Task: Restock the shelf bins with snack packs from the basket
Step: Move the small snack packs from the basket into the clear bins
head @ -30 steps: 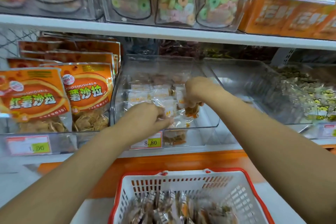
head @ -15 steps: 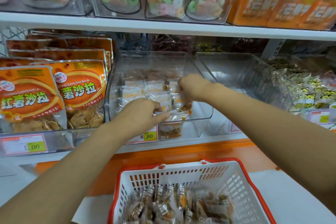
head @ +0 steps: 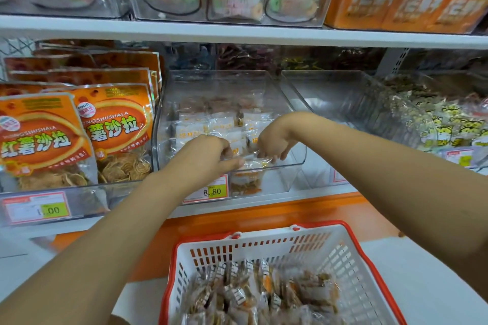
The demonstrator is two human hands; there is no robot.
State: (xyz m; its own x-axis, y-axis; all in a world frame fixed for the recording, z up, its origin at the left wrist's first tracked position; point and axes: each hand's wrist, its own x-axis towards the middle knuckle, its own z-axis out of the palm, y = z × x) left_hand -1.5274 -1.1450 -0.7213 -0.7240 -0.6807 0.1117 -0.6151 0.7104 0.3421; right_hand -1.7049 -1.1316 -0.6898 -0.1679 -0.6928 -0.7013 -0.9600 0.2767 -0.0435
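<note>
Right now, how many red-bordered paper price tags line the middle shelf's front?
4 price tags: the 1.00 tag far left; the 8.80 tag below the left hand; a half-hidden tag by the right forearm; a blurred tag far right. More may be hidden.

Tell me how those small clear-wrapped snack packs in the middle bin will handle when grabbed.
Probably floppy: the snack packs are thin clear film that crinkles between the left hand and right hand. Likely light: each is small, and many fit the clear bin. The glossy film may be slippery, so stacked packs could slide.
</note>
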